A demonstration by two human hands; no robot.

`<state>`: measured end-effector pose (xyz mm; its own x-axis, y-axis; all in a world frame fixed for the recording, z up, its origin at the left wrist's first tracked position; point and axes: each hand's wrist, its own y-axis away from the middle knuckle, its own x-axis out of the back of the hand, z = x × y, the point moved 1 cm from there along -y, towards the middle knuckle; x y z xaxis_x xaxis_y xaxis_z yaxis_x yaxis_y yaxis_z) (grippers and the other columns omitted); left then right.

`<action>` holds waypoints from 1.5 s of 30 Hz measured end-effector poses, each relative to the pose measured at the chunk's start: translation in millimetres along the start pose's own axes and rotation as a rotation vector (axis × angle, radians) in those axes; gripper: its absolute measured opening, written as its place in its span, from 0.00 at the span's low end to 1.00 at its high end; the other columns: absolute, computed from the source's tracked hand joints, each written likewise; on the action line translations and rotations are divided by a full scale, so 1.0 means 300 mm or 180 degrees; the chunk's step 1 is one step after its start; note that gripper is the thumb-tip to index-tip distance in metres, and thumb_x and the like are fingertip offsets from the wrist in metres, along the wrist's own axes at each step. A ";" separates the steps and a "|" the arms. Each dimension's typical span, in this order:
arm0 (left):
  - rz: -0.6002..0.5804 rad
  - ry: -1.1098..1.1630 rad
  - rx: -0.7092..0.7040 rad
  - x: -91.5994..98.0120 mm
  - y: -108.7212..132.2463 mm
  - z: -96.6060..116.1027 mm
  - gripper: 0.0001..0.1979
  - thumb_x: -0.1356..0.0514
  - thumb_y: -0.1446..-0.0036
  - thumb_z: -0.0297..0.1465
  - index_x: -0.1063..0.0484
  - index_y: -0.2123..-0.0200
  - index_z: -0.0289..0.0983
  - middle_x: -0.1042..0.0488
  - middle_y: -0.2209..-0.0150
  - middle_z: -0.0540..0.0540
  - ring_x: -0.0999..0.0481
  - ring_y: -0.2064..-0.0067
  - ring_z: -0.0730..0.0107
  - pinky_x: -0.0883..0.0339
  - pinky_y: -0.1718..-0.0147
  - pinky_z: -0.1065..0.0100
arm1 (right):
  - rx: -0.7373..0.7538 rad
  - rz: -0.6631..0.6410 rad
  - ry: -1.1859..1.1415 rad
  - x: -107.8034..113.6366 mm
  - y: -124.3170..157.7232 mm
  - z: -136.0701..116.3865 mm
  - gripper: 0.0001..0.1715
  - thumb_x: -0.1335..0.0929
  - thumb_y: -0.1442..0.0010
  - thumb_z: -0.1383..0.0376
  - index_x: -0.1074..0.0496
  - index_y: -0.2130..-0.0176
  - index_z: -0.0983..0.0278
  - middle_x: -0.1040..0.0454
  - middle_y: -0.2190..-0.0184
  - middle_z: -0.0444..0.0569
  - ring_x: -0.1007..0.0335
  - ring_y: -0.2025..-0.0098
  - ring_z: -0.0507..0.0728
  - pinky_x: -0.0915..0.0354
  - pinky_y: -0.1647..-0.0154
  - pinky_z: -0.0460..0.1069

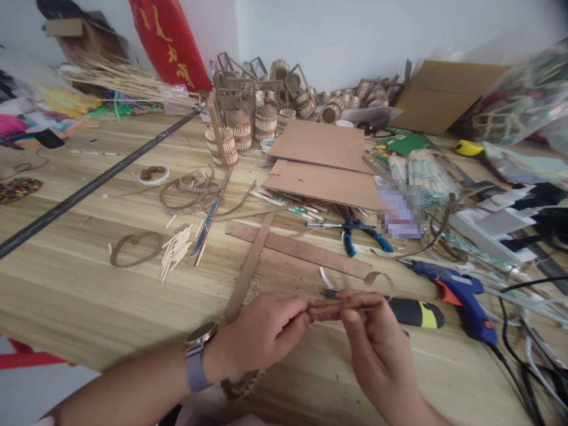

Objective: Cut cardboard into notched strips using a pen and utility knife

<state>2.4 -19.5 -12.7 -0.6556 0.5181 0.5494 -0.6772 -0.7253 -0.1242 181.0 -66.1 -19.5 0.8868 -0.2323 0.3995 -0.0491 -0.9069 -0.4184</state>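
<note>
My left hand (pixel 270 325), a watch on its wrist, is closed with thumb and forefinger pinched together, and its fingertips meet those of my right hand. My right hand (pixel 377 343) is closed too, thumb pressed against bent fingers. A thin brown cardboard strip (pixel 380 276) curls up behind the right fingers; the part between my hands is mostly hidden. Under my left wrist, a corrugated strip (pixel 243 386) hangs by the table edge. Just beyond the right hand lies a tool with a black and yellow handle (pixel 412 312).
A blue glue gun (pixel 457 293) with cables lies right. Pliers (pixel 350 236), cardboard sheets (pixel 323 145) and flat strips (pixel 293 245) lie ahead. Short sticks (pixel 176 251) and a cardboard ring (pixel 135 248) are left. Small stick baskets (pixel 266 118) crowd the back; a dark bar (pixel 97 180) crosses the left.
</note>
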 end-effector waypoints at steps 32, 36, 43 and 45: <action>0.0168 -0.2998 0.0363 0.397 -0.023 -0.018 0.15 0.50 0.30 0.35 0.23 0.58 0.40 0.20 0.59 0.46 0.23 0.61 0.64 0.35 0.64 0.68 | -0.0838 -0.0570 0.1219 0.185 -0.209 0.194 0.22 0.34 0.40 0.50 0.24 0.52 0.59 0.17 0.60 0.52 0.20 0.59 0.63 0.26 0.59 0.58; -0.0400 -0.3297 0.0562 0.360 -0.063 -0.137 0.12 0.46 0.33 0.27 0.23 0.63 0.39 0.21 0.64 0.45 0.24 0.61 0.63 0.37 0.62 0.66 | -0.0218 -0.1827 0.1817 0.206 -0.198 0.161 0.16 0.30 0.42 0.56 0.22 0.56 0.59 0.20 0.51 0.53 0.24 0.48 0.65 0.31 0.46 0.61; -0.0230 -0.3611 0.0335 0.408 -0.040 -0.231 0.11 0.46 0.34 0.24 0.24 0.60 0.40 0.24 0.58 0.42 0.31 0.49 0.56 0.42 0.50 0.58 | -0.0344 -0.2359 0.3031 0.253 -0.144 0.164 0.18 0.29 0.47 0.67 0.24 0.54 0.57 0.22 0.52 0.55 0.23 0.52 0.66 0.29 0.53 0.59; -0.0085 -0.3737 0.0398 0.421 -0.035 -0.236 0.13 0.47 0.35 0.22 0.24 0.57 0.40 0.25 0.54 0.40 0.32 0.47 0.53 0.43 0.47 0.55 | -0.0386 -0.2451 0.2939 0.265 -0.135 0.151 0.15 0.29 0.48 0.69 0.24 0.58 0.57 0.21 0.56 0.52 0.22 0.55 0.64 0.30 0.57 0.55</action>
<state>-97.0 85.6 -0.5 0.1114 -0.1532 0.9819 -0.6059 -0.7937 -0.0550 274.3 -32.0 -7.9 0.0425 0.2648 0.9634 0.2609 -0.9337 0.2451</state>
